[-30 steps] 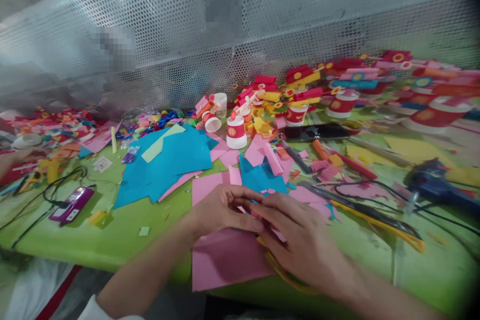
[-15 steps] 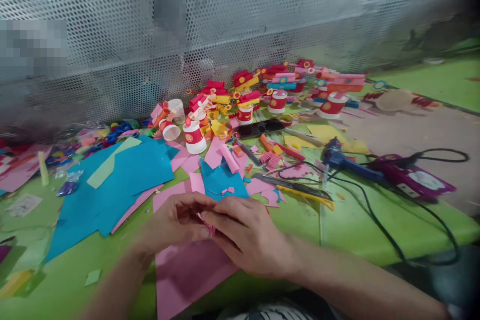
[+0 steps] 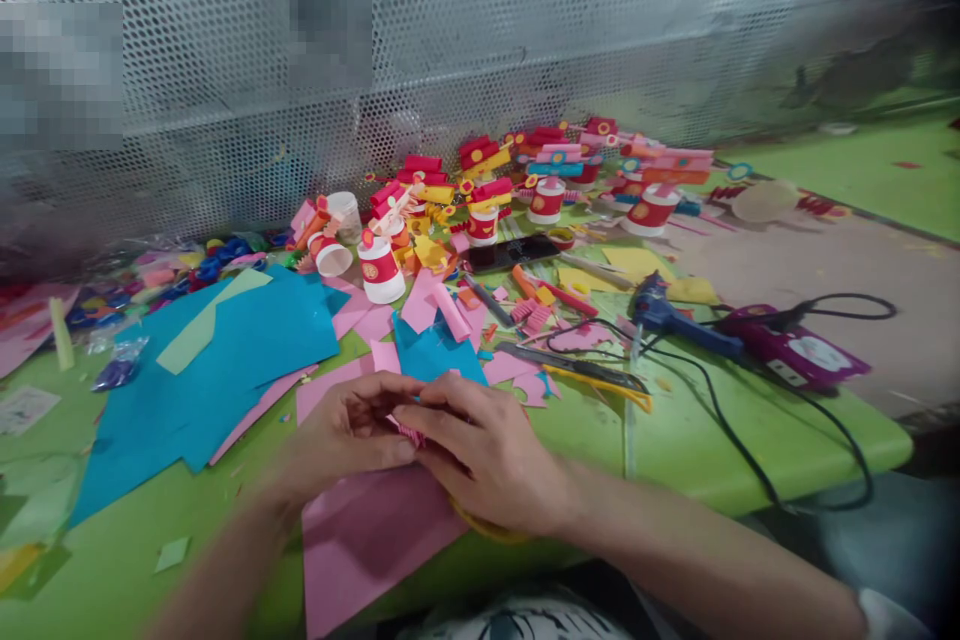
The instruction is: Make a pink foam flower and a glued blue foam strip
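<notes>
Both hands meet over a sheet of pink paper [image 3: 375, 550] near the table's front edge. Between their fingertips is a small pink pleated paper strip [image 3: 409, 433], mostly hidden by the fingers. My left hand [image 3: 360, 430] is curled, pinching the strip from the left. From the right, my right hand [image 3: 487, 450] closes over it, fingers bent. A yellow curved edge [image 3: 491, 527] shows beneath my right hand; what it belongs to is hidden. Just beyond the hands lie a blue paper piece [image 3: 442, 350] and a rolled pink paper tube [image 3: 451, 312].
Blue sheets [image 3: 202, 360] lie on the left. A utility knife [image 3: 574, 365], a blue glue gun [image 3: 682, 320] with looping cord, and a purple box [image 3: 795, 350] are to the right. Behind stand several decorated paper cups [image 3: 382, 270] and a phone [image 3: 514, 253], before a perforated metal panel [image 3: 450, 30].
The view has shifted slightly, so the table's things sit a little further left. Both hands stay together on the pleated strip. A yellow edge now shows under my right hand.
</notes>
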{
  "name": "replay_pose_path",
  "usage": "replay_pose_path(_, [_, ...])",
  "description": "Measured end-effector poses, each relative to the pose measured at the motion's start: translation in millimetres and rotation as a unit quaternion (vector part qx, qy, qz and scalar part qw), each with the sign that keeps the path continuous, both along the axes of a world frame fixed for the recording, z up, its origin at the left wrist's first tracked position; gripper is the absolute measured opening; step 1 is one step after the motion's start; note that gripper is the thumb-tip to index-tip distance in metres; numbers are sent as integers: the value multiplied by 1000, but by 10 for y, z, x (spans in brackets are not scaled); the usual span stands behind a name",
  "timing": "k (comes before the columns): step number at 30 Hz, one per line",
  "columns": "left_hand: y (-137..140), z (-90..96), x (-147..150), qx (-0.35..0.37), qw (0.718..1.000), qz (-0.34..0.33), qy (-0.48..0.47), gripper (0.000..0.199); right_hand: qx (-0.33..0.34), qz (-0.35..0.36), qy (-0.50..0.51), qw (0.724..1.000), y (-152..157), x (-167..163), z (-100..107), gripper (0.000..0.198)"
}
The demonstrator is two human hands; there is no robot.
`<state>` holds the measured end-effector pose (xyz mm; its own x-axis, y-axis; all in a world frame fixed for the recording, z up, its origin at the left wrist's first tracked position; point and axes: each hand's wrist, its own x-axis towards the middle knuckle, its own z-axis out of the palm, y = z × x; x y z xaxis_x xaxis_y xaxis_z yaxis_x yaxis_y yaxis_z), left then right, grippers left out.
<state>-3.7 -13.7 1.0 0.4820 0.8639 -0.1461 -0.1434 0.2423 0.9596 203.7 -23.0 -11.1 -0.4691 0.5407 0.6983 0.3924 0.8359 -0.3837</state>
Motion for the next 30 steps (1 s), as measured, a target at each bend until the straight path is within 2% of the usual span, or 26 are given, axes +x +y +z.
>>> replay_pose_path(3, [8,-24,-8,-2,1000,-1,-3,44,-9,2,-4,1000,11,0,7,23])
replay_pose_path(10, [16,-36,-68,-24,1000,6,-6,41,-76,8,31,997,16,16,36,23])
replay_pose_path(21, [34,-39,-2,-49,998,24,-36,35,-178,68,108,976,104,4,6,25])
replay_pose_path(26, [32,-22,70,-5,996,91,5,28,-280,64,136,948,133,0,33,33])
replay_pose_path(30, [64,-60,83,21,993,114,22,34,-368,44,167,914,174,1,33,33])
